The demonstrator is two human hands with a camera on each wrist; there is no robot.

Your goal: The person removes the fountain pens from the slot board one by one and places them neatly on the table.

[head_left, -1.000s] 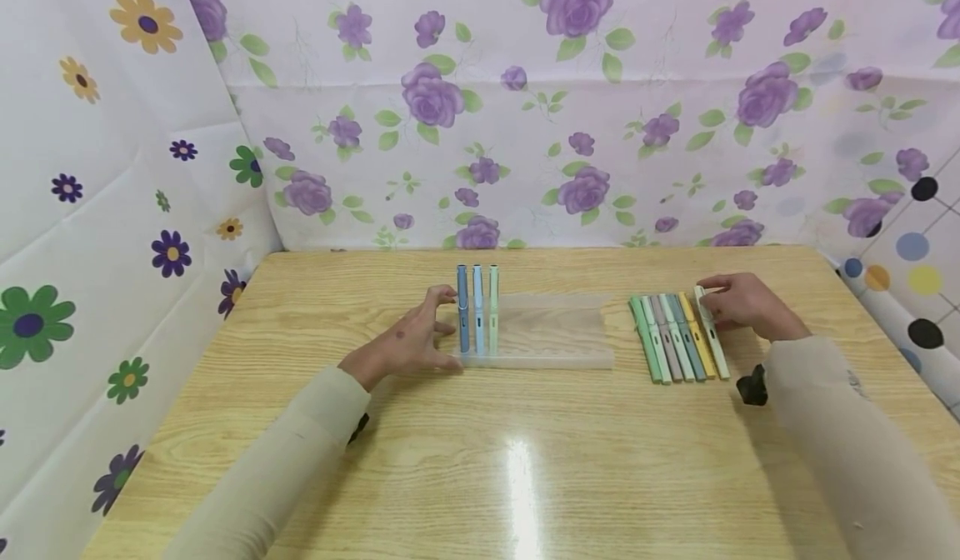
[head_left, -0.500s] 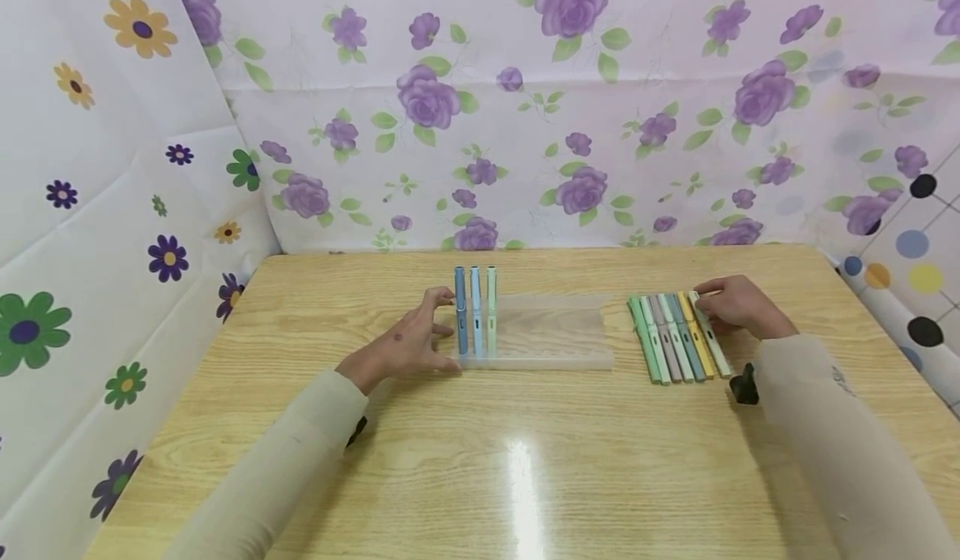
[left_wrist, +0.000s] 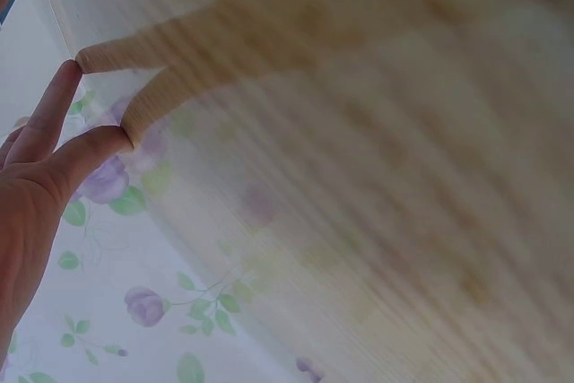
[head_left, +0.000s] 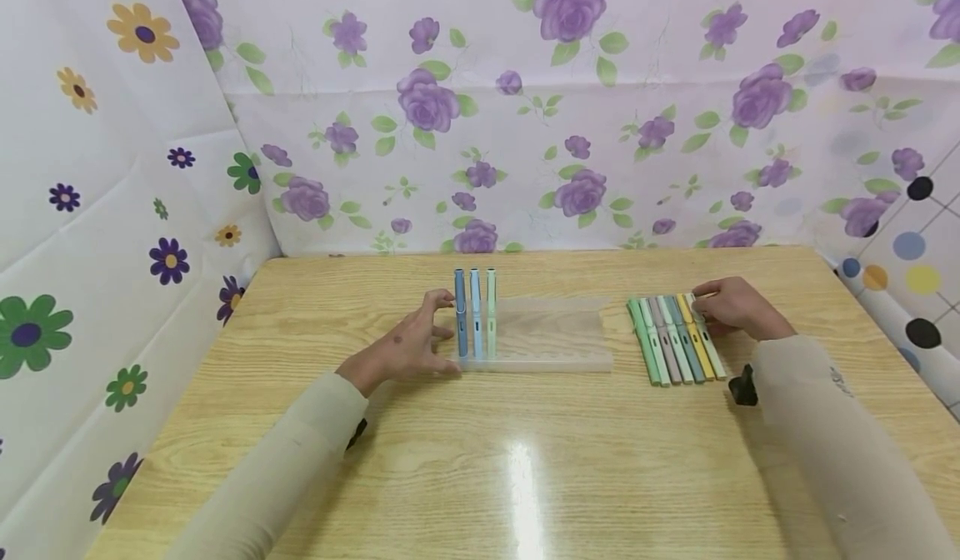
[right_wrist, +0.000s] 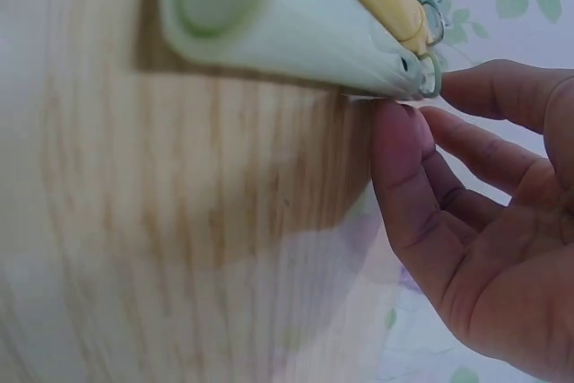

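My left hand (head_left: 408,341) grips the left end of a clear plastic pen rack (head_left: 551,366), thumb at the front corner and forefinger by the back. Two of its fingers (left_wrist: 58,100) touch the wooden surface in the left wrist view. Three pens stand in the rack's left part: a dark blue pen (head_left: 461,314), a light blue pen (head_left: 476,314) and a pale green pen (head_left: 491,314). At the right, my right hand (head_left: 738,306) pinches the cap end of a whitish pen (right_wrist: 305,24), which lies flat beside a yellow pen (head_left: 698,339).
Left of the yellow pen, several more pens in green, grey and teal lie side by side, with a green pen (head_left: 648,343) outermost. The wooden table (head_left: 450,477) meets a flower-patterned backdrop (head_left: 352,168) behind. A black wrist device (head_left: 743,387) shows below the right sleeve.
The whitish pen has moved left against the row, with my right hand shifting along with it. My left hand, the rack and its three pens stay in place.
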